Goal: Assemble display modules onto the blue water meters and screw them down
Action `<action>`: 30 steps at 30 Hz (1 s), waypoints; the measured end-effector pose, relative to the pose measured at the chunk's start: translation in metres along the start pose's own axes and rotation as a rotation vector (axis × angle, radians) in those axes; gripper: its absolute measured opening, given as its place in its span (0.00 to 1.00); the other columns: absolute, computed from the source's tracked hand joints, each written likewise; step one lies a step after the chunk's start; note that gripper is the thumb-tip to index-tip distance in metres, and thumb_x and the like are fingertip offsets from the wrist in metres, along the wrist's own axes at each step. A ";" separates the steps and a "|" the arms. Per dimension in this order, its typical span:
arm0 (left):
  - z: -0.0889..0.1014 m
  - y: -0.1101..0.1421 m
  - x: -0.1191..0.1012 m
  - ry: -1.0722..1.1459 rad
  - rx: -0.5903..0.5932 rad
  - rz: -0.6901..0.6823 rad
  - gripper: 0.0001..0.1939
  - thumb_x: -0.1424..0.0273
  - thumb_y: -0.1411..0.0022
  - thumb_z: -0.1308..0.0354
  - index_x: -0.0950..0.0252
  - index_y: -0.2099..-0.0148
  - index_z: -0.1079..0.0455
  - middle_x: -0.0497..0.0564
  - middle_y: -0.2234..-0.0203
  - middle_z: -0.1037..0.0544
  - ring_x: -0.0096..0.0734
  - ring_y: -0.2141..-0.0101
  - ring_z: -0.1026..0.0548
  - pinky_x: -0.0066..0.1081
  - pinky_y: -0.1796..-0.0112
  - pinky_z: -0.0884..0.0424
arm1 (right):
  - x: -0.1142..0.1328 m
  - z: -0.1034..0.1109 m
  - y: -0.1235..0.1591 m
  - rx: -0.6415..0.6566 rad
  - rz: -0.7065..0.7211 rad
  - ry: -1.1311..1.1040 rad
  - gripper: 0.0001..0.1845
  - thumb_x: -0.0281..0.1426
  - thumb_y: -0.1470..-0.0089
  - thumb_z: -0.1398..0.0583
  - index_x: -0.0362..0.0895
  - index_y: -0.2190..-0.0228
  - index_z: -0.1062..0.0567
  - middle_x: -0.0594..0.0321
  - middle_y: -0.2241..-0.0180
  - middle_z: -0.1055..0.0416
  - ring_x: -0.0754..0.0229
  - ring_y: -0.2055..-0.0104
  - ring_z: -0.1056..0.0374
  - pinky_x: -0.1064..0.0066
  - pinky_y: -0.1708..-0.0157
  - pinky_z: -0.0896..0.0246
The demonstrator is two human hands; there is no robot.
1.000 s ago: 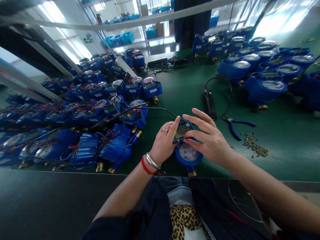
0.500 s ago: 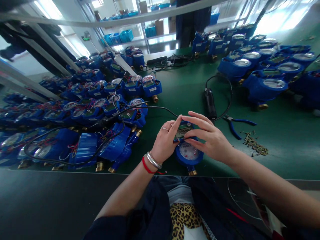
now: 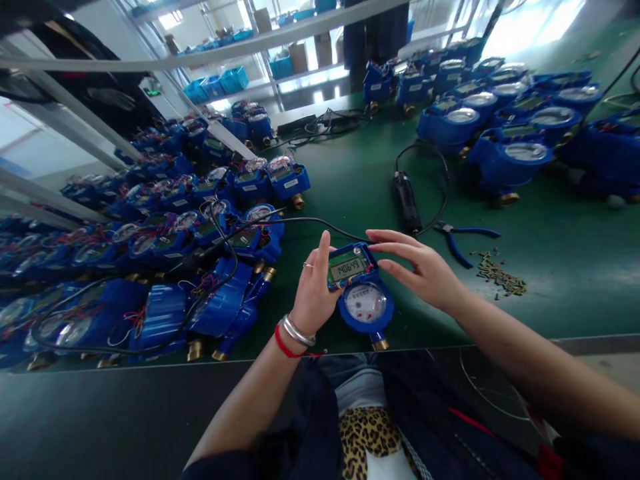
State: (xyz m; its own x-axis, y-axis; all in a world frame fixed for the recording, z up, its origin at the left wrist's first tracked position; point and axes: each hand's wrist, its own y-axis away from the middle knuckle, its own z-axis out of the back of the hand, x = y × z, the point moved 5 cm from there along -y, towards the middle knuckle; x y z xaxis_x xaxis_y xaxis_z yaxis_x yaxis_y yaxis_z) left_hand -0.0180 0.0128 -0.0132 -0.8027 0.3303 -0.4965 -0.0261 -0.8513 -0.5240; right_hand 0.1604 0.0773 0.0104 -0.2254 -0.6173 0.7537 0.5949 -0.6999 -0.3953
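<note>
A blue water meter (image 3: pixel 365 313) stands near the table's front edge, its brass connection toward me. Its round dial faces up, and the uncovered box behind it shows a green circuit board with a lit-up digit display (image 3: pixel 349 269). My left hand (image 3: pixel 314 287) grips the left side of that box, index finger stretched upward. At the box's right edge is my right hand (image 3: pixel 420 270), fingers extended and apart, the tips close to or touching the rim. Whether they touch I cannot tell.
A black electric screwdriver (image 3: pixel 407 203) with a cable lies behind my right hand. Blue-handled pliers (image 3: pixel 463 240) and a pile of small brass screws (image 3: pixel 501 275) are to the right. Rows of blue meters (image 3: pixel 165 233) fill the left; more (image 3: pixel 520 157) stand back right. A black cable crosses the table.
My right hand has drawn back from the display to the box's right edge, uncovering the digits and dial. The whole view has shifted slightly. A person's hand shows at the upper left.
</note>
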 end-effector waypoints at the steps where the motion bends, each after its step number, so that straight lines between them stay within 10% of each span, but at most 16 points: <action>1: 0.000 0.000 0.000 -0.005 -0.002 0.001 0.48 0.74 0.43 0.41 0.59 0.31 0.68 0.56 0.52 0.30 0.38 0.52 0.31 0.41 0.51 0.30 | 0.003 0.001 0.002 -0.042 -0.010 0.023 0.14 0.32 0.41 0.44 0.48 0.54 0.25 0.61 0.43 0.35 0.56 0.41 0.38 0.57 0.42 0.40; 16: 0.001 0.004 -0.002 -0.049 -0.022 0.013 0.45 0.71 0.41 0.42 0.60 0.31 0.67 0.59 0.50 0.31 0.41 0.51 0.32 0.43 0.51 0.30 | 0.031 -0.020 0.007 -0.247 -0.285 0.124 0.10 0.35 0.43 0.41 0.45 0.70 0.20 0.57 0.46 0.31 0.51 0.38 0.43 0.51 0.40 0.45; 23: 0.001 0.002 -0.003 -0.048 -0.014 0.001 0.45 0.73 0.41 0.43 0.60 0.31 0.67 0.58 0.49 0.33 0.40 0.50 0.33 0.43 0.50 0.31 | 0.022 -0.028 0.008 -0.217 -0.432 -0.097 0.12 0.37 0.43 0.42 0.46 0.70 0.20 0.60 0.44 0.34 0.50 0.37 0.45 0.50 0.38 0.50; 30: 0.002 -0.001 -0.002 -0.044 0.007 -0.008 0.46 0.75 0.44 0.39 0.59 0.31 0.61 0.57 0.49 0.32 0.38 0.51 0.33 0.39 0.50 0.31 | 0.011 -0.043 0.011 -0.130 -0.529 -0.523 0.18 0.42 0.43 0.44 0.44 0.73 0.20 0.61 0.40 0.39 0.50 0.44 0.35 0.61 0.50 0.33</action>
State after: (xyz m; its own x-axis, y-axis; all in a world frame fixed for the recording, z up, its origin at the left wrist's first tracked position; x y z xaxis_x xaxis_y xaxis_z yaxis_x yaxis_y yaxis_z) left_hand -0.0179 0.0123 -0.0097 -0.8280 0.3186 -0.4614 -0.0362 -0.8515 -0.5230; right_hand 0.1313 0.0475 -0.0082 -0.0408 0.0417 0.9983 0.4059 -0.9123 0.0547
